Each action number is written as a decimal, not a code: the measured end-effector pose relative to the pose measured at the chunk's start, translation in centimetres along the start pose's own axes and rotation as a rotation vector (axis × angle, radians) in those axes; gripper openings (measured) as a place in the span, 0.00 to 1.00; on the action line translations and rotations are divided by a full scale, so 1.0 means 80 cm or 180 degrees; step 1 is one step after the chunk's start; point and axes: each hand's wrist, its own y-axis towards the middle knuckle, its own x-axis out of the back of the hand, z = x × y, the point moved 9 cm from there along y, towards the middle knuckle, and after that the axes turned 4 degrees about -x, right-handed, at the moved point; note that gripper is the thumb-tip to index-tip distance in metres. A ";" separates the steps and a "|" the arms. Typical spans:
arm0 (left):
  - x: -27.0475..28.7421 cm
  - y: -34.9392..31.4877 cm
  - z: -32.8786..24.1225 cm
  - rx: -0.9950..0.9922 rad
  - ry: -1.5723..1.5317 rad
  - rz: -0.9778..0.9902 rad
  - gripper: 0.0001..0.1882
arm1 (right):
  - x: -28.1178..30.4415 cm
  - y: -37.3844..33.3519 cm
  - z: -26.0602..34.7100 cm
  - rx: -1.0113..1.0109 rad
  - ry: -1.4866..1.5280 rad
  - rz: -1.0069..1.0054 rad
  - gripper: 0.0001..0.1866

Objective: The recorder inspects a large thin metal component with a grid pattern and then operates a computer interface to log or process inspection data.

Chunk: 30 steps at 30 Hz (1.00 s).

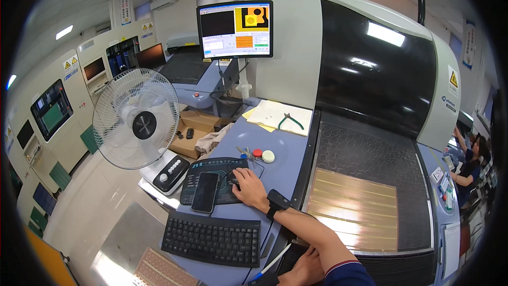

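My right hand point(251, 188) is closed over a dark computer mouse point(233, 181), mostly hidden under the fingers, on a black printed mouse pad point(193, 172). A black band with a small device point(278, 201) circles that wrist. At the lower edge my left hand point(306, 271) lies beneath the right forearm, its fingers partly hidden there. A white pen-like stick with a blue end point(272, 262) slants beside it; whether the hand touches it is unclear. Left of the mouse, a black smartphone point(205, 193) rests partly on the pad. Nearer me is a black keyboard point(211, 238).
A monitor point(235, 29) stands beyond the desk. Green-handled pliers point(290, 122) lie on white paper. Red point(257, 153) and whitish point(268, 156) round lids sit beyond the mouse. A fan point(137, 119) stands left. Right, a golden panel point(354, 209) lies on the machine bed.
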 end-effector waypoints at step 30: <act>0.217 -0.522 0.220 0.3374 -0.0462 -0.4949 0.24 | 0.000 0.001 -0.008 -0.0187 -0.0140 -0.0216 0.24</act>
